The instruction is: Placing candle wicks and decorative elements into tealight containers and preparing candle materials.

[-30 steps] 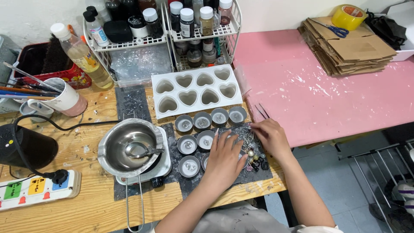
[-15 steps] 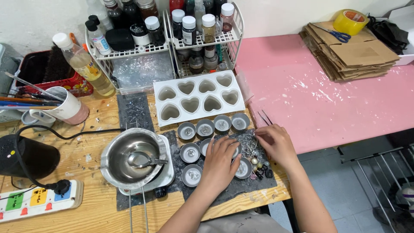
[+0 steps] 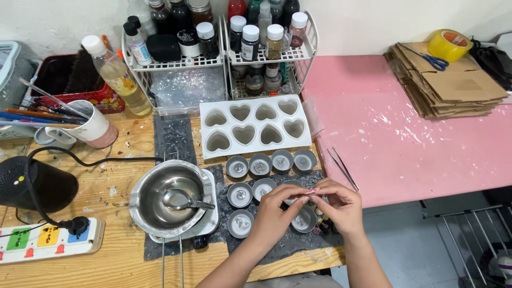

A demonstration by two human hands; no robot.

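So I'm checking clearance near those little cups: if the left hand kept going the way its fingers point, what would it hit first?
The left hand points right, fingertips already at the right hand, so it would probably meet that hand's fingers first; depth is unclear.

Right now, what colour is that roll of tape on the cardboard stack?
Yellow. The roll of tape sits on the flattened cardboard stack at top right of the head view.

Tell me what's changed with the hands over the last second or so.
Both hands lifted off the small metal cups and came together above them. The left hand and right hand now pinch a small pinkish piece between their fingertips; earlier they lay spread flat over the cups. The heart mould, steel pot and tweezers stayed put.
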